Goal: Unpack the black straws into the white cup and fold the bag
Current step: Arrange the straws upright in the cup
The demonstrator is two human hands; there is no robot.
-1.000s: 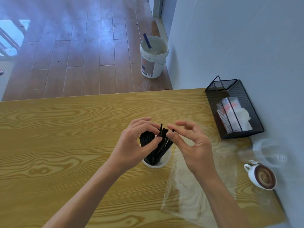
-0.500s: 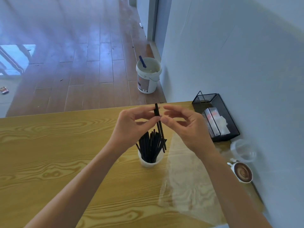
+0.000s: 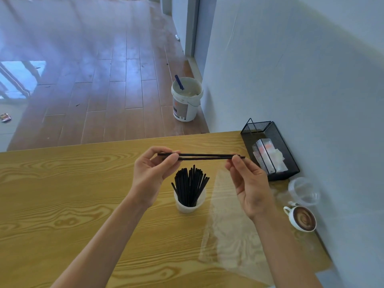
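two thin black plastic straws (image 3: 200, 156), level, pinched endwise by left hand (image 3: 152, 175) and right hand (image 3: 248, 180); white plastic cup (image 3: 190, 203) of straws at 6 o'clock below

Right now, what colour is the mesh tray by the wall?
Black, clearest in the head view.

Hands: the left hand (image 3: 151, 175) and right hand (image 3: 248, 183) were close together over the cup (image 3: 190, 201) — now they are lifted and wide apart.
Straws: two straws (image 3: 204, 156) stood upright half a second ago — now they lie flat, pinched at both ends.
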